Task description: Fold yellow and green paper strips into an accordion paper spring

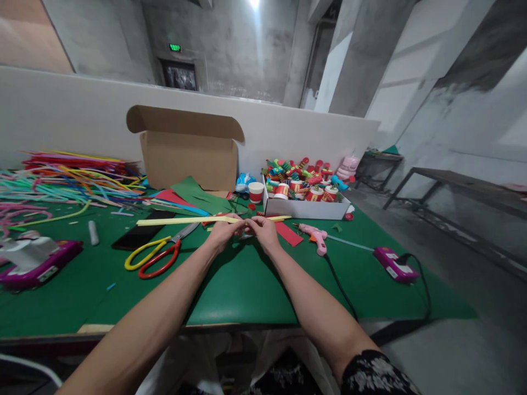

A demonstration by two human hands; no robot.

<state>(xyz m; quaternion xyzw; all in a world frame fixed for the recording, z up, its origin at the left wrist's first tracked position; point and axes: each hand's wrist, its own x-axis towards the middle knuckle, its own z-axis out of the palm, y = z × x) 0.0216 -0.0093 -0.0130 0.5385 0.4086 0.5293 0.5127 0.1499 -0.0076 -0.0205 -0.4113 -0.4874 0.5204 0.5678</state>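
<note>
I log left hand (223, 231) and right hand (264, 231) pinching the yellow strip (181, 221), likely steadying it. Scissors (177, 240) lie left, presumably for reach.

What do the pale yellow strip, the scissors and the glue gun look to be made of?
Pale yellow strip: probably matte paper, since it looks thin and flat, though thin foam is possible.
Scissors: grey blades, apparently metal; the smooth yellow and red handles look like plastic or a plastic coating.
Glue gun: likely moulded plastic, judging by its smooth, even pink body.
</note>
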